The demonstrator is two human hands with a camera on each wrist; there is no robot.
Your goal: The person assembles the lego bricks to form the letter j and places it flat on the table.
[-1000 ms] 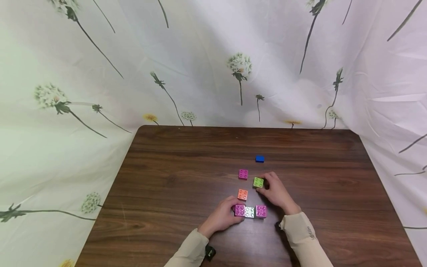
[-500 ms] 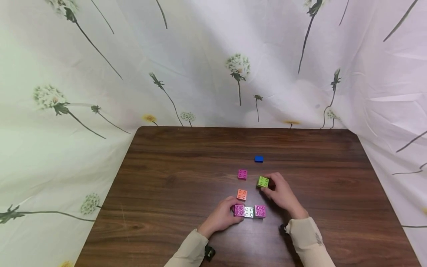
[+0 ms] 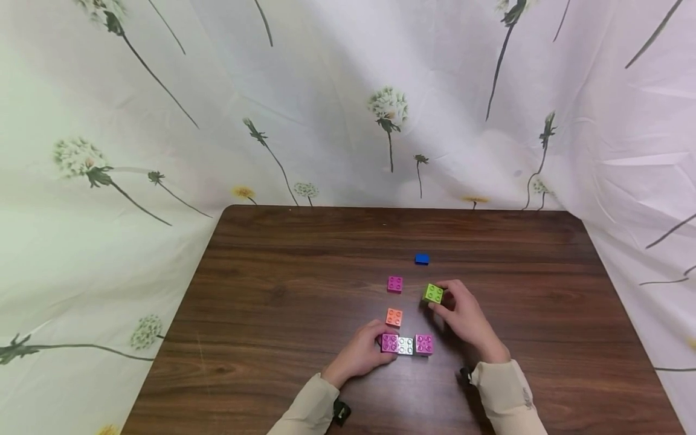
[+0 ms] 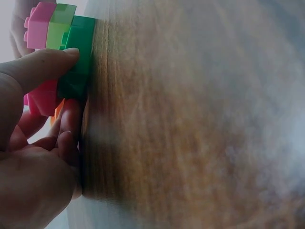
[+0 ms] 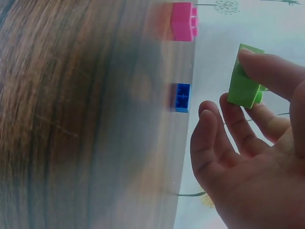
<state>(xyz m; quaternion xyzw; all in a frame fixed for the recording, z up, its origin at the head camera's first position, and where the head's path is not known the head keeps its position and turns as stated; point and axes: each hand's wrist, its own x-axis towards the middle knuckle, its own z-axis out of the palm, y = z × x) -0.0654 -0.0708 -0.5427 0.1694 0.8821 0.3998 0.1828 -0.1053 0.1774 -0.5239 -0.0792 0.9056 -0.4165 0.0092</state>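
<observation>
My left hand (image 3: 360, 355) grips the left end of a joined block of toy bricks on the table. From above, the block has magenta bricks (image 3: 424, 344) at both ends and a pale, shiny middle (image 3: 405, 345). The left wrist view shows a dark green brick (image 4: 82, 47) at its base, a light green brick (image 4: 60, 24) and pink bricks (image 4: 38, 28) on top; my thumb presses the dark green side. My right hand (image 3: 466, 317) pinches a lime green brick (image 3: 433, 293) between thumb and fingers, held above the table (image 5: 245, 78), studs facing up.
Behind the block lies an orange brick (image 3: 394, 318), close to my left fingertips. Farther back are a loose magenta brick (image 3: 395, 284) and a blue brick (image 3: 422, 259); the blue one shows its hollow underside (image 5: 182, 98) in the right wrist view. A flowered cloth (image 3: 326, 121) hangs behind the table.
My right hand has lifted the lime green brick off the table and drawn it slightly to the right. My left hand and the joined bricks have stayed in place.
</observation>
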